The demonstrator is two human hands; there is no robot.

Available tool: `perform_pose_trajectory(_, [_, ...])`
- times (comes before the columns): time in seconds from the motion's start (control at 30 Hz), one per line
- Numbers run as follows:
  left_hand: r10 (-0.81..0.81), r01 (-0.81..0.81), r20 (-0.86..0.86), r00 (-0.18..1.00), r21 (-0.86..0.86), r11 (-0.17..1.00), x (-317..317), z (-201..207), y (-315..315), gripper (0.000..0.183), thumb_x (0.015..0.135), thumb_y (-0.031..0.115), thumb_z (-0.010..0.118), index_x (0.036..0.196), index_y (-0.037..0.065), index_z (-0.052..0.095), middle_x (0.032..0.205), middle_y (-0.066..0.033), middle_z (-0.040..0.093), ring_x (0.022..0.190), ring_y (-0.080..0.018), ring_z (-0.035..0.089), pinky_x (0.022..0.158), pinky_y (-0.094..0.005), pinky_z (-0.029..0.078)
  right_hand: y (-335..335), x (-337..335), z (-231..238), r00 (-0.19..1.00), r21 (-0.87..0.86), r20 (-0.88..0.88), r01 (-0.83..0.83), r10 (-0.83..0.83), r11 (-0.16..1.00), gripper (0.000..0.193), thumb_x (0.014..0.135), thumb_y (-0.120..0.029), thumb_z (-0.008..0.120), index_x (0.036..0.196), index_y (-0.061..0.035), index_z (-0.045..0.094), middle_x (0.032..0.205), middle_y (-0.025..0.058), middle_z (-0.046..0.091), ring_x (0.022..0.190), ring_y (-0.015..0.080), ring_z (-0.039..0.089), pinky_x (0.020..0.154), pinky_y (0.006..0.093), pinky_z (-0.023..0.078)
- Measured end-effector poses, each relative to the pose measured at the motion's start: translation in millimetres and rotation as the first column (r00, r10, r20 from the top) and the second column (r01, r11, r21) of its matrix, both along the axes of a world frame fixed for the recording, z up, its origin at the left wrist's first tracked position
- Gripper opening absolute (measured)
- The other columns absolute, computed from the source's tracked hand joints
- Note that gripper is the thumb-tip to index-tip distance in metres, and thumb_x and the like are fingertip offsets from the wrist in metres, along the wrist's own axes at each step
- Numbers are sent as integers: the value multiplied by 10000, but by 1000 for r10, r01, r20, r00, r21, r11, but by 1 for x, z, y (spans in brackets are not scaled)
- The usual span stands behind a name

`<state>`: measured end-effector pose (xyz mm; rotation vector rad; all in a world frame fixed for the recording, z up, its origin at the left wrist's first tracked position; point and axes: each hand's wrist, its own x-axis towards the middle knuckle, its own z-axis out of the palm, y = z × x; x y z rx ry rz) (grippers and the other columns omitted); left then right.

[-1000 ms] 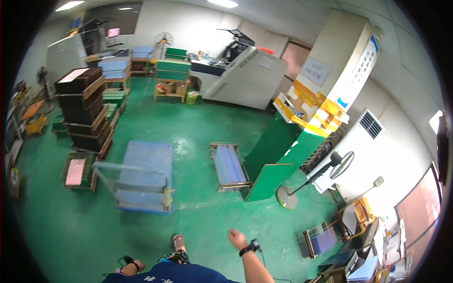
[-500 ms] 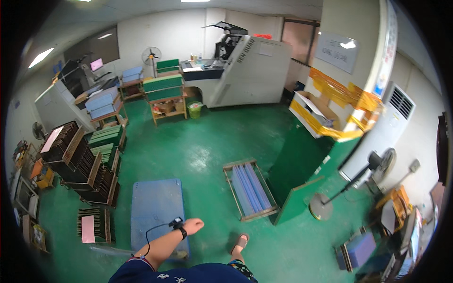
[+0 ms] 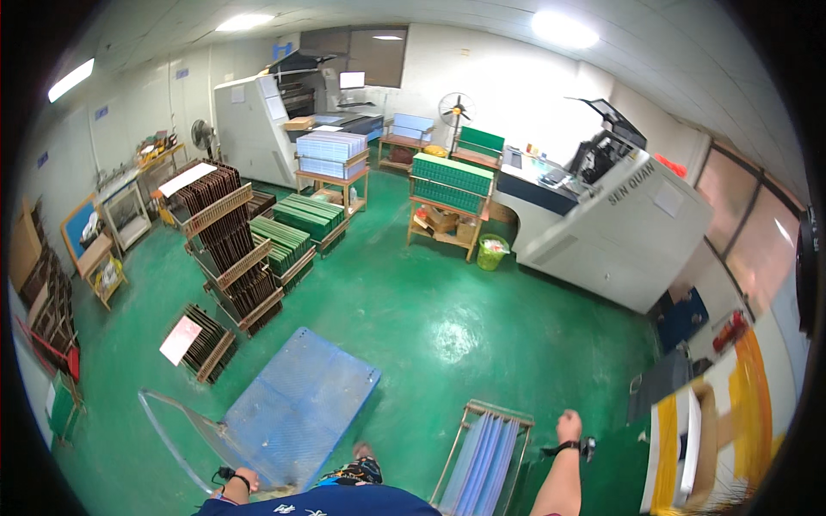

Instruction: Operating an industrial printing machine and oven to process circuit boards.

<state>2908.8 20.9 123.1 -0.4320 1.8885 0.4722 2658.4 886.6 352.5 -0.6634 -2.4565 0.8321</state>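
Note:
Low at the left, my left hand (image 3: pixel 248 478) hangs beside the blue flatbed trolley (image 3: pixel 301 404) and its bent metal handle (image 3: pixel 176 434). Its fingers are too small and turned to make out, and whether it touches the handle cannot be seen. On the other side, my right hand (image 3: pixel 569 426) is held out with its fingers curled in, and nothing shows in it. A wooden-framed rack (image 3: pixel 486 464) with several pale blue panels stands on the floor just left of that hand. Dark straps with small devices circle both wrists.
Brown racks of dark panels (image 3: pixel 228 241) are stacked at the left, green panel racks (image 3: pixel 301 219) behind them. Farther back stand a bench with green panels (image 3: pixel 452 185), a green bin (image 3: pixel 492 251) and a large grey machine (image 3: pixel 619 232). A yellow-taped box (image 3: pixel 688 447) is near right.
My view has swung left and tilted, so the machines and trolley appear farther right. My left arm has dropped back from the front, and my right arm has come into view.

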Motion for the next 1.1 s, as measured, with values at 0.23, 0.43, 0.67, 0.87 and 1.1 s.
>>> perform_pose_trajectory(0.23, [-215, 212, 16, 977, 97, 972, -121, -56, 133, 311, 794, 314, 480, 862, 62, 649, 892, -155, 635, 794, -307, 614, 661, -424, 486, -73, -192, 33, 886, 54, 227, -426, 404, 903, 241, 733, -136, 519, 940, -72, 624, 865, 140, 631, 795, 267, 609, 733, 354, 485])
perform_pose_trajectory(0.43, [-229, 253, -657, 718, -60, 965, -447, -76, 184, 416, 801, 398, 436, 888, 51, 648, 948, -204, 613, 875, -352, 593, 764, -428, 470, -65, -186, -114, -67, -317, 874, -829, 482, 460, 304, 807, -297, 444, 909, -77, 627, 994, 138, 610, 932, 324, 566, 786, 410, 458])
perform_pose_trajectory(0.67, [347, 125, -808, 476, 452, 883, -716, 211, 251, 319, 829, 344, 516, 962, 73, 619, 906, -115, 640, 853, -246, 608, 742, -344, 475, -111, -257, -139, 247, -254, 883, -464, 399, 849, 254, 801, -270, 452, 852, -93, 627, 931, 107, 615, 865, 289, 579, 701, 395, 457])
perform_pose_trajectory(0.87, [161, -18, -767, 622, 191, 981, -733, 99, 183, 366, 812, 385, 488, 907, 52, 605, 864, -157, 625, 817, -308, 596, 706, -406, 471, -138, -438, -181, 226, -264, 867, -548, 445, 794, 218, 796, -246, 459, 803, -106, 626, 877, 80, 620, 808, 258, 589, 628, 382, 456])
perform_pose_trajectory(1.1, [54, -45, 237, 970, -42, 998, -575, 39, 78, 308, 677, 220, 609, 979, 176, 651, 1058, -36, 622, 971, -218, 584, 844, -434, 437, -154, -776, -212, 60, 39, 943, -997, 328, 71, 191, 790, -218, 466, 746, -122, 626, 814, 49, 625, 741, 223, 602, 542, 367, 455])
